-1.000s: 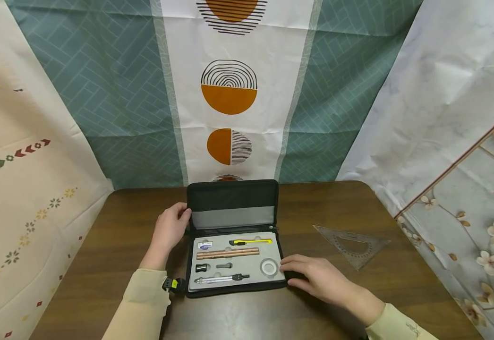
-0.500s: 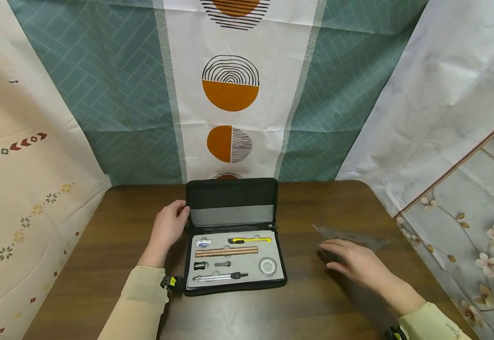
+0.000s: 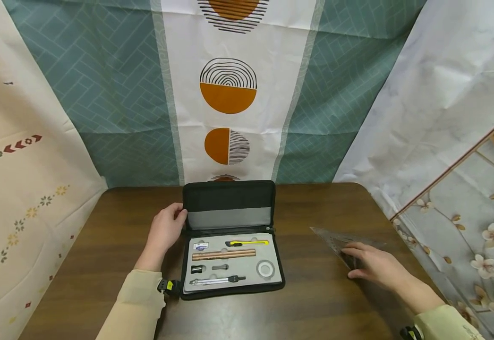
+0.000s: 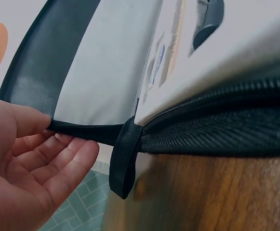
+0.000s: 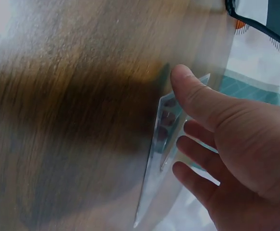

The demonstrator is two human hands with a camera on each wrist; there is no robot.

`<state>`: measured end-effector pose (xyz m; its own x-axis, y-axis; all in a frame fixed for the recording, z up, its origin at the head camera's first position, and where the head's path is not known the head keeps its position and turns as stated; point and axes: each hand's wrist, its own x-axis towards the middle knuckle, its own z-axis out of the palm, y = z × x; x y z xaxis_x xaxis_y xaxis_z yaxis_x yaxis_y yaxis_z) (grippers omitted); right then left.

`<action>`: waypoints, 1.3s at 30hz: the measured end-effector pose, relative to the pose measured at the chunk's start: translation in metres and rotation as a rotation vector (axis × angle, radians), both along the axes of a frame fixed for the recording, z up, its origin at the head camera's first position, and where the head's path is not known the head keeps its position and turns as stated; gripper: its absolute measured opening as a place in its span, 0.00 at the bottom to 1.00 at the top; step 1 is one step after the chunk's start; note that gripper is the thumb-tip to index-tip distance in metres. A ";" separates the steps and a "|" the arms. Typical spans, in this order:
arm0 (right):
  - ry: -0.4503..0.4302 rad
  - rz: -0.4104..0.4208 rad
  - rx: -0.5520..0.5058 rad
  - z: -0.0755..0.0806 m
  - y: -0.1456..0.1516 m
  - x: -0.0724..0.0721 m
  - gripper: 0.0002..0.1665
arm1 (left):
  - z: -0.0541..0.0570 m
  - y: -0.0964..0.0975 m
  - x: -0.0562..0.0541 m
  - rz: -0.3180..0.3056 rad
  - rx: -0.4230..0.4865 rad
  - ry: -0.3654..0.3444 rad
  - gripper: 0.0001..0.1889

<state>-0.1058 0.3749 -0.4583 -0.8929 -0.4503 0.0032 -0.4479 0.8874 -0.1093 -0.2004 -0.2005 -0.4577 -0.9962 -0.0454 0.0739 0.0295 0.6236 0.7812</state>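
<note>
A black zip case point(image 3: 230, 196) lies open on the table, its lid raised at the back. At the lid's left edge is my left hand point(image 3: 166, 229), pinching the rim between thumb and fingers, as the left wrist view point(image 4: 38, 159) also shows. In the grey tray point(image 3: 238, 268) sit an eraser point(image 3: 201, 246), a yellow utility knife point(image 3: 247, 243), pencils point(image 3: 223, 255), a black sharpener point(image 3: 196, 269), a small grey piece point(image 3: 220, 267), a compass point(image 3: 217, 280) and a tape roll point(image 3: 266, 269). My right hand point(image 3: 376, 264) grips a clear set square point(image 3: 329, 238) near its front corner; fingers partly cover it.
The brown wooden table point(image 3: 230, 316) carries everything. A patterned cloth point(image 3: 132, 94) hangs right behind its far edge. Pale cloths point(image 3: 30, 198) flank it on both sides. A black fabric loop point(image 4: 123, 163) hangs from the case's side.
My right hand has left the case's right side, moved right to the set square and taken hold of it. The left hand stays at the lid's edge.
</note>
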 end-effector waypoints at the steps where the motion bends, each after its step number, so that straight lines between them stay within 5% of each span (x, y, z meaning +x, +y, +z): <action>1: -0.012 0.001 0.005 -0.001 0.001 0.000 0.42 | 0.000 0.000 0.001 0.002 -0.001 -0.001 0.20; 39: -0.070 0.016 -0.008 -0.004 0.005 -0.016 0.26 | 0.000 0.000 -0.001 0.012 -0.017 0.023 0.19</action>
